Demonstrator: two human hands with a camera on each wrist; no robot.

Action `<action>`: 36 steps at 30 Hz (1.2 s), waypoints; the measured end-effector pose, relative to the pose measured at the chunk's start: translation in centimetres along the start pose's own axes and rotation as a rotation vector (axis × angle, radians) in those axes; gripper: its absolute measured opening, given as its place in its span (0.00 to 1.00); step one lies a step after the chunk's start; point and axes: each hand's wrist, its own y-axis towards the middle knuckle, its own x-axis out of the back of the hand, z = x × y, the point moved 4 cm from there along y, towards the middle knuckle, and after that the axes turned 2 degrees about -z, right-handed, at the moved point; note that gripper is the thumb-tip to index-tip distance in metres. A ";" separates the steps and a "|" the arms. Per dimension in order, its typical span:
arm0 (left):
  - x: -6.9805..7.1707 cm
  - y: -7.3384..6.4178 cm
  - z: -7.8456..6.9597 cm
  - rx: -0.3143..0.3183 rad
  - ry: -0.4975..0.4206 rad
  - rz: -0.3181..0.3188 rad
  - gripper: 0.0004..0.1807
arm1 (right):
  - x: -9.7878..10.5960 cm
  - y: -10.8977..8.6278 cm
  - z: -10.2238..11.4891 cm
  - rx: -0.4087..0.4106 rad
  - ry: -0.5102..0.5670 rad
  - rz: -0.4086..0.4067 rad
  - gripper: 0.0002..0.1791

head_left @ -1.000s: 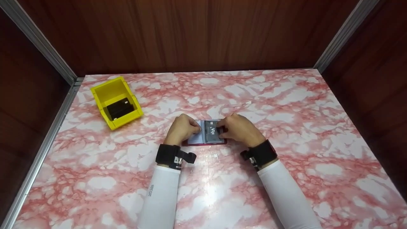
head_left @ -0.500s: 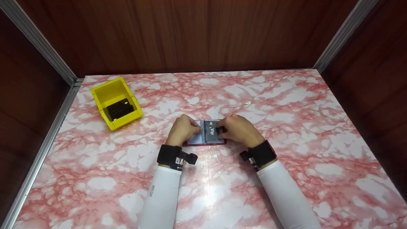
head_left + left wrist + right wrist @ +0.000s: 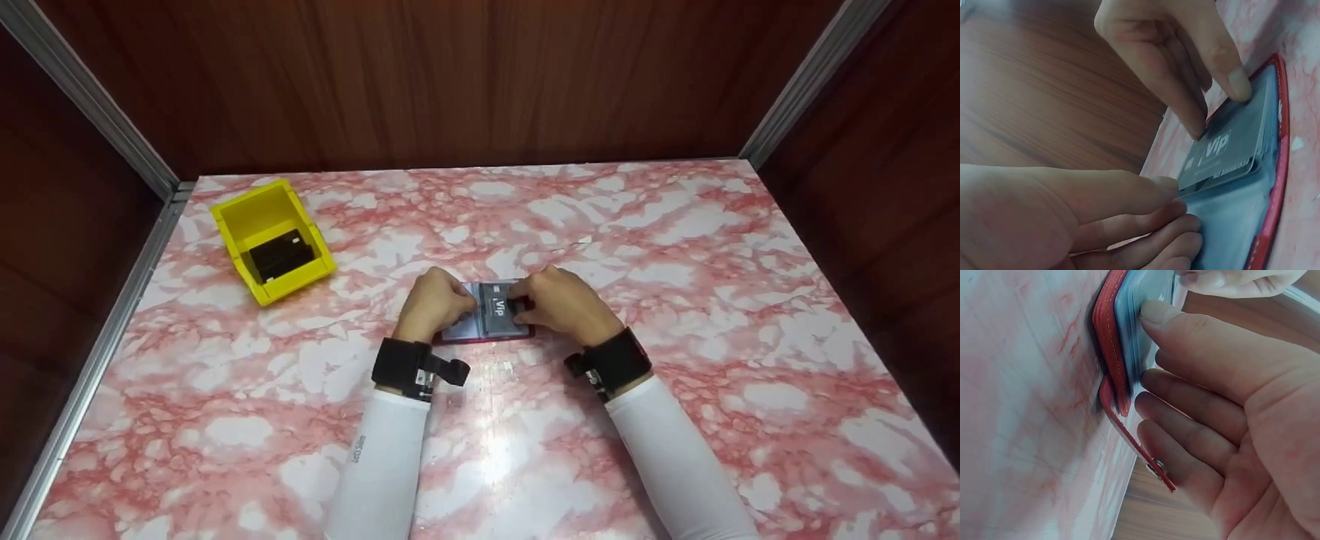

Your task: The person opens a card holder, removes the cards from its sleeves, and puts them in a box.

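A red card holder (image 3: 487,340) with clear plastic sleeves lies spread flat on the table. On its right-hand page sits a grey card marked "Vip" (image 3: 496,319), overlapped by clear plastic. My left hand (image 3: 435,304) pinches a clear sleeve (image 3: 1224,225) near the fold, its thumb tip right at the card's corner in the left wrist view. From the right, my right hand (image 3: 566,304) holds the card, thumb and index finger on its face. The right wrist view shows that thumb (image 3: 1159,314) over the stacked sleeves, the other fingers bent loosely beside the red edge.
A yellow bin (image 3: 324,262) stands at the back left with black cards or flat cases (image 3: 281,255) inside. The holder's red strap with a metal snap (image 3: 1156,467) sticks out beside my right fingers. Dark wood-grain panels (image 3: 480,82) enclose the marbled table (image 3: 675,450).
Both hands keep their places on the card holder. The card's position shifts only very slightly under the fingers, and the left wrist edges a little to the right.
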 end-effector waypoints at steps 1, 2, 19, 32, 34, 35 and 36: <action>-0.1 0.0 0.0 0.009 -0.005 -0.001 0.03 | 0.0 0.0 0.0 0.002 -0.001 -0.004 0.13; -0.1 0.0 0.0 0.016 -0.009 -0.003 0.03 | 0.0 0.0 0.1 0.006 -0.003 -0.008 0.13; -0.4 0.2 0.6 0.037 -0.124 0.011 0.02 | -0.3 0.4 1.1 0.039 -0.019 -0.017 0.08; -0.4 0.4 0.9 0.045 -0.126 0.016 0.03 | -0.6 0.5 1.0 0.017 0.156 0.052 0.21; -0.5 0.5 0.9 0.055 -0.141 0.024 0.03 | -0.6 0.5 1.0 0.011 0.153 0.052 0.21; -0.5 0.5 1.0 0.062 -0.148 0.027 0.03 | -0.6 0.5 1.0 0.009 0.149 0.053 0.21; -0.6 0.5 1.0 0.071 -0.157 0.030 0.03 | -0.6 0.5 1.0 0.007 0.145 0.053 0.21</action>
